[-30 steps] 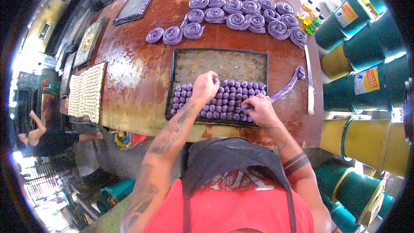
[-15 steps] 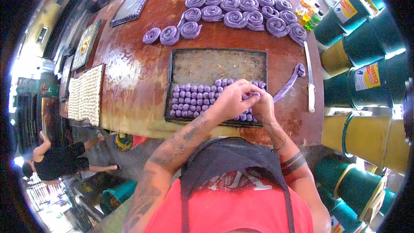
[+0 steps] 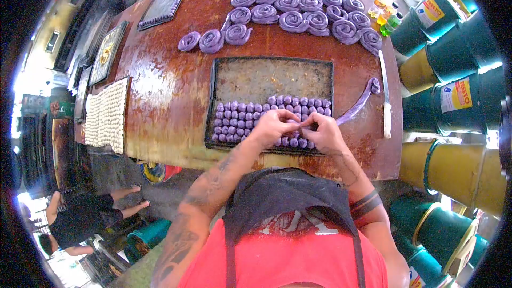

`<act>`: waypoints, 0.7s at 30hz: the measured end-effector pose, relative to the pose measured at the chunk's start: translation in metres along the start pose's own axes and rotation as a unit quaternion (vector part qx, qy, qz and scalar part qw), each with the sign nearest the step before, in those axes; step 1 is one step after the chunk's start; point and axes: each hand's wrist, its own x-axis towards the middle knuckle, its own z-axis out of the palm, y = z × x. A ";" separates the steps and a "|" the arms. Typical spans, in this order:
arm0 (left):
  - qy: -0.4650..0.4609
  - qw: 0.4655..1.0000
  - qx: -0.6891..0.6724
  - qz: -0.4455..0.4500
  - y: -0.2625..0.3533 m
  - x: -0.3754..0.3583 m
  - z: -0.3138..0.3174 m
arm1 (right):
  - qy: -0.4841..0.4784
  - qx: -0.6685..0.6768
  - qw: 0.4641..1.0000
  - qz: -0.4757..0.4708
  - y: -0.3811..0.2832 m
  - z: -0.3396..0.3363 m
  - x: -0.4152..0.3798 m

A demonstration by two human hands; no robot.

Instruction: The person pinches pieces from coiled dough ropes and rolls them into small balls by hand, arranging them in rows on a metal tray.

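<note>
Pinching a small bit of purple dough (image 3: 301, 125) between thumb and fingertips, the left hand (image 3: 271, 128) meets the right hand (image 3: 326, 134) low over the near tray (image 3: 213, 86); how much dough each holds, I cannot tell. It should be light, soft and perhaps tacky – easily dented, so best taken by the edges with little pressure. A dough strip (image 3: 354, 108) runs from beside the right hand across the counter (image 3: 160, 58); it would likely stretch if lifted by one end. Rows of purple balls (image 3: 241, 116) sit packed in the near part of the tray, touching or nearly so. Beyond lie dough coils (image 3: 288, 2), with a knife (image 3: 385, 93) right of the strip. The far-left tray (image 3: 169, 0) carries small purple pieces along its edges; pale pieces (image 3: 105, 117) lie in close rows at left. Green buckets (image 3: 418, 108) stand past the right edge, contents hidden.
</note>
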 end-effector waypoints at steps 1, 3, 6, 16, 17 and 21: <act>0.086 0.985 0.148 0.020 0.003 -0.003 -0.011 | 0.037 -0.014 0.999 -0.003 0.014 -0.001 0.001; 0.250 0.944 0.203 0.074 -0.005 0.002 -0.053 | 0.065 -0.008 0.997 -0.038 0.033 -0.004 -0.002; 0.371 0.833 0.341 0.229 -0.017 0.017 -0.087 | 0.074 -0.140 0.975 -0.156 0.043 -0.004 -0.007; 0.318 0.716 0.576 0.234 -0.014 0.028 -0.069 | 0.036 0.620 0.781 -0.071 0.027 -0.063 -0.015; 0.347 0.708 0.562 0.250 -0.011 0.027 -0.064 | 0.064 0.500 0.862 -0.060 0.019 -0.062 -0.016; 0.172 0.907 0.289 0.252 0.000 0.029 -0.024 | 0.149 0.085 0.985 0.011 -0.005 -0.020 -0.009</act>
